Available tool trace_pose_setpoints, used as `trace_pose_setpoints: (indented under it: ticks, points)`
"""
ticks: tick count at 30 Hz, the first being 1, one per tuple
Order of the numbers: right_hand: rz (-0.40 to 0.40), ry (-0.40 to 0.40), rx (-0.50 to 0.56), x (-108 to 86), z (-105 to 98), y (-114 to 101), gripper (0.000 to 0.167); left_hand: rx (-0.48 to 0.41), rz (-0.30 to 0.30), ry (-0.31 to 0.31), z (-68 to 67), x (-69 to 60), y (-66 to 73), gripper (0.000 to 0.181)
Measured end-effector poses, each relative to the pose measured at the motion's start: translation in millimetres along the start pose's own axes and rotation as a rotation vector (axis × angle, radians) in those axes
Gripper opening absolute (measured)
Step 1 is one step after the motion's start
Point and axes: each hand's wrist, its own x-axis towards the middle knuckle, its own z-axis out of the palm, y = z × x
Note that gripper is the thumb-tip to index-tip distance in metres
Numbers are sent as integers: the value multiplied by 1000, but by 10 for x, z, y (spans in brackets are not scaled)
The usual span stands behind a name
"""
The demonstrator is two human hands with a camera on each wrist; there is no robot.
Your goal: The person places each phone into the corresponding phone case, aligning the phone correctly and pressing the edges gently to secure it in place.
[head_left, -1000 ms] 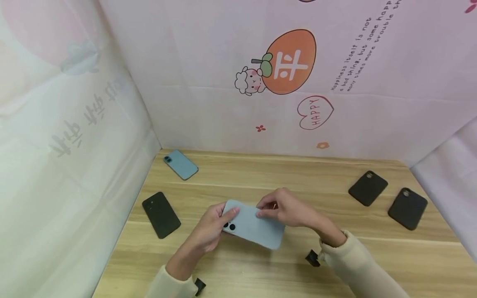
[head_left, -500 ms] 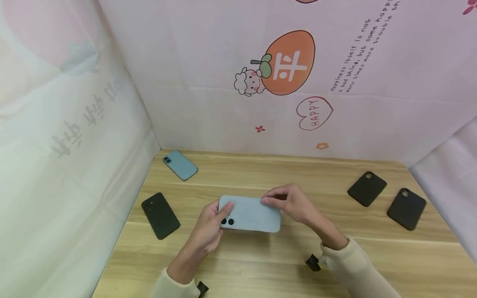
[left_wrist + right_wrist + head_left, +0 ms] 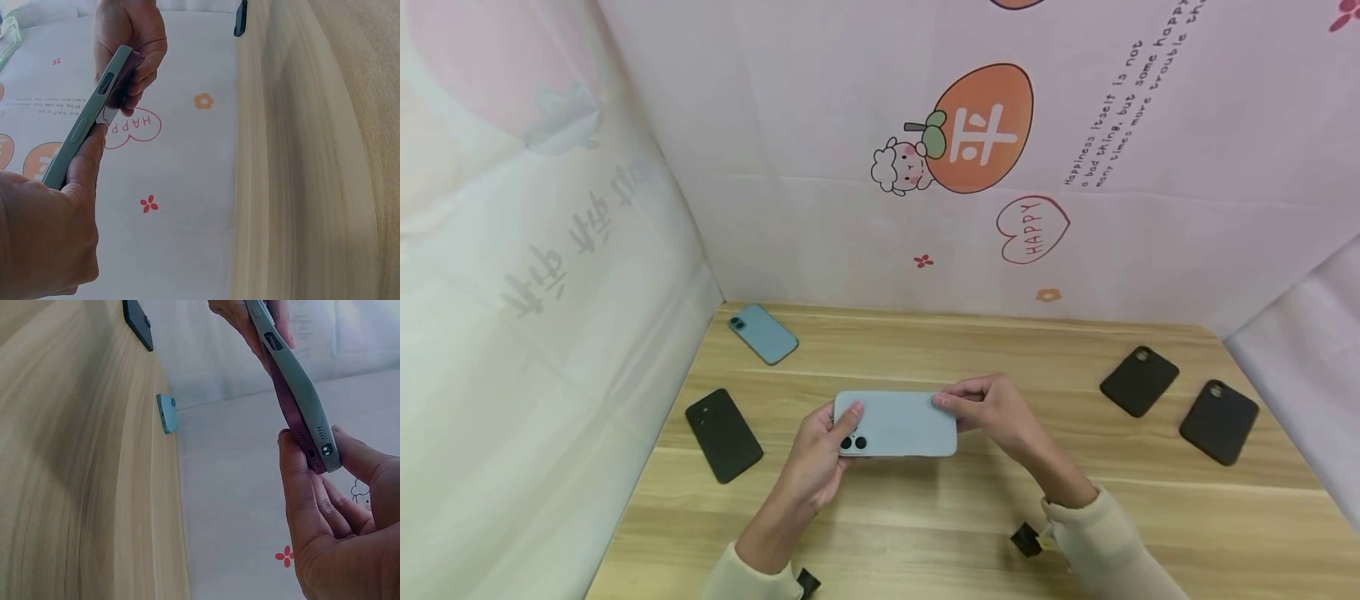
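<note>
Held above the table between both hands is a pale blue-green phone case point(image 3: 895, 423), its back and camera openings facing up in the head view. A purple phone point(image 3: 290, 406) lies against the case's inner side in the right wrist view; at the end with the charging port, phone and case stand slightly apart. My left hand point(image 3: 816, 454) grips the camera end, thumb on the back. My right hand point(image 3: 996, 412) pinches the other end near its far corner, thumb on the case and fingers under the phone.
On the wooden table point(image 3: 910, 533), a light blue phone point(image 3: 765, 333) lies at the back left, with a black phone or case point(image 3: 724, 435) nearer. Two black phone-shaped pieces point(image 3: 1140, 381) lie at the right. Printed cloth point(image 3: 820, 233) walls the back and sides.
The case and phone have turned from tilted down at the right to nearly level, shifting slightly left. My right hand has moved from the long edge to the right end corner.
</note>
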Motion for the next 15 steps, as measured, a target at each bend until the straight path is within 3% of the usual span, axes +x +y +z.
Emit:
trace_pose_setpoints:
  ticks: [15]
  points:
    - [-17, 5, 67, -17, -3, 34, 24, -17, -15, -8, 23, 12, -6, 40]
